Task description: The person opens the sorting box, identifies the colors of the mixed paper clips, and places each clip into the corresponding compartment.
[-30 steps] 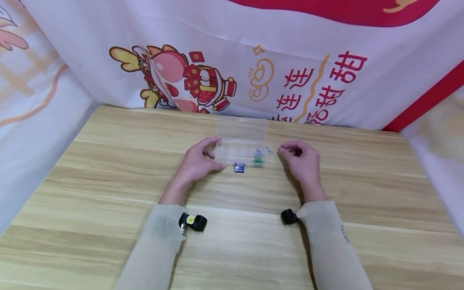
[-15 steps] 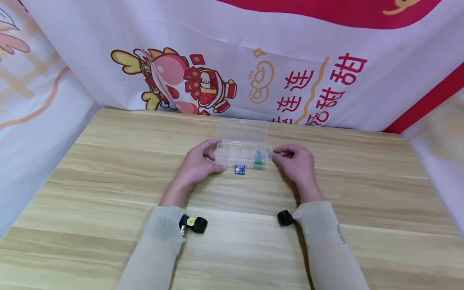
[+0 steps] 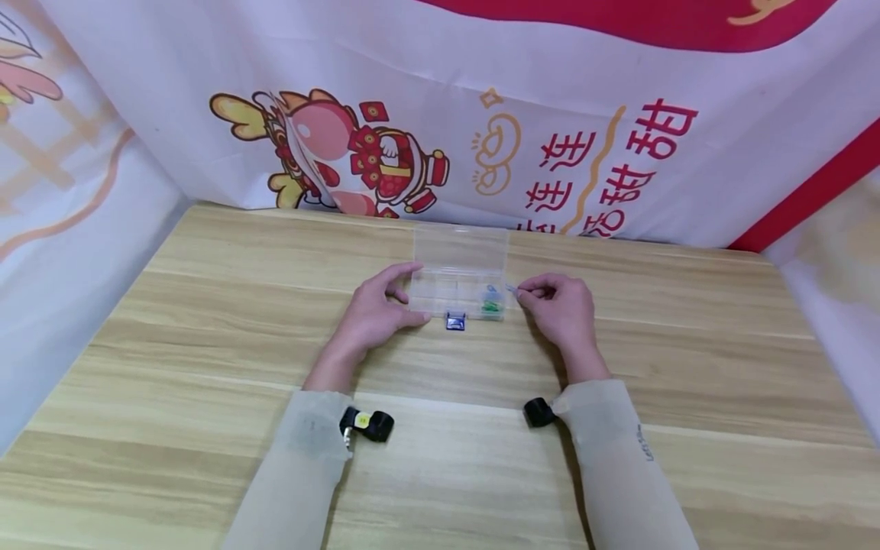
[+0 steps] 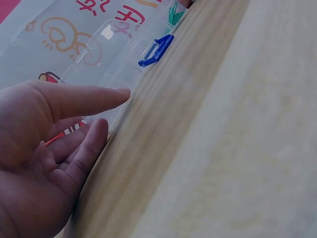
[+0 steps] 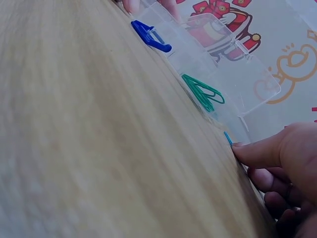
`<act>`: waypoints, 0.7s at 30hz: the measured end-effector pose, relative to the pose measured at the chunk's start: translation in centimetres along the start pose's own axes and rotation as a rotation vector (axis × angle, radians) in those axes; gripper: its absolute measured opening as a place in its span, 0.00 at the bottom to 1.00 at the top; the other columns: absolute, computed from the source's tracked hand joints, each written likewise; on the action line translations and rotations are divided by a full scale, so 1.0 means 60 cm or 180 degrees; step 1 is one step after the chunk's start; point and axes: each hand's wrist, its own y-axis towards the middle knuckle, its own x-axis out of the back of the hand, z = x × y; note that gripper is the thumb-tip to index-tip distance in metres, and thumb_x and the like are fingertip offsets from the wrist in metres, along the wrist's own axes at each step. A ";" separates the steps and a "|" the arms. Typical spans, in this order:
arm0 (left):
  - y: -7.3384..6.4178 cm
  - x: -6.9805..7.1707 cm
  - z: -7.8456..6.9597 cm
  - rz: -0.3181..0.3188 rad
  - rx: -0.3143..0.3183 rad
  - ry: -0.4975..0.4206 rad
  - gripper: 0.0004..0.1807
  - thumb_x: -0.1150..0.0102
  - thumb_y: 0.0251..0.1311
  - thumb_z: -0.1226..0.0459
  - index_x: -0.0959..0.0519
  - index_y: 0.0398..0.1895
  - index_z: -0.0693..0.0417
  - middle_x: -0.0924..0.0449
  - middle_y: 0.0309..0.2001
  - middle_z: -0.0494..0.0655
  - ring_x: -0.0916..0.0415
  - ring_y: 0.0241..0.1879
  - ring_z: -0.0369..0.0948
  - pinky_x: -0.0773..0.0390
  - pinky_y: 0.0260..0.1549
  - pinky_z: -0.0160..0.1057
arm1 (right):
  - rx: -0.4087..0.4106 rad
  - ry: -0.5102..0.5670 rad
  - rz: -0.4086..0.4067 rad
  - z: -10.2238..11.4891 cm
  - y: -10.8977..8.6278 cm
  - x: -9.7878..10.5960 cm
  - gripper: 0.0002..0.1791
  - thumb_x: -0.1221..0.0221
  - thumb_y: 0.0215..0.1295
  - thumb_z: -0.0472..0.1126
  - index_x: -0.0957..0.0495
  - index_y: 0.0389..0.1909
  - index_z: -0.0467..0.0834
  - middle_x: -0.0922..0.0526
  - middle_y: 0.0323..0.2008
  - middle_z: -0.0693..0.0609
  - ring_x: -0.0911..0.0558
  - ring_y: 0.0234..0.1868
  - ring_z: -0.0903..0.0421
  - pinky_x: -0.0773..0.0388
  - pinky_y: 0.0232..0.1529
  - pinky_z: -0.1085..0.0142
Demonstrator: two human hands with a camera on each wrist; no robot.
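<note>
A clear plastic compartment box (image 3: 433, 293) sits with its lid raised at the back of the wooden table. My left hand (image 3: 374, 305) grips the box's left end, thumb at the front edge and forefinger near the back corner. Just off the right end, my right hand (image 3: 560, 305) pinches a blue paper clip (image 5: 228, 138) between thumb and finger, most of it hidden by them. Green paper clips (image 5: 202, 93) lie in the front right compartment. Behind them a light blue clip (image 3: 491, 289) shows in another compartment.
A blue latch (image 3: 455, 321) sticks out from the box's front edge. The transparent lid (image 3: 459, 248) stands up toward a printed cloth (image 3: 412, 69) hanging behind the table (image 3: 447, 473). Each wrist wears a small black camera.
My right hand has moved left to the blue paper clip lying beside the box and taken it between thumb and finger. The left hand stays on the box.
</note>
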 end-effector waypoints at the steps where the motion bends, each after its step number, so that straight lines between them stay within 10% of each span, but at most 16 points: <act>1: 0.000 0.000 0.000 -0.0002 -0.0001 0.0007 0.44 0.18 0.54 0.66 0.24 0.75 0.34 0.21 0.49 0.52 0.26 0.48 0.48 0.25 0.46 0.42 | 0.0007 -0.0019 0.0006 0.000 0.001 -0.001 0.09 0.33 0.74 0.44 0.09 0.45 0.44 0.13 0.41 0.45 0.21 0.43 0.48 0.26 0.47 0.61; 21: -0.002 0.002 -0.001 -0.0008 -0.0004 -0.0020 0.45 0.17 0.53 0.67 0.24 0.75 0.35 0.22 0.49 0.52 0.26 0.49 0.48 0.25 0.46 0.42 | 0.0303 -0.0110 0.0233 -0.005 -0.002 0.007 0.12 0.42 0.81 0.43 0.16 0.50 0.40 0.20 0.47 0.42 0.29 0.53 0.46 0.32 0.53 0.58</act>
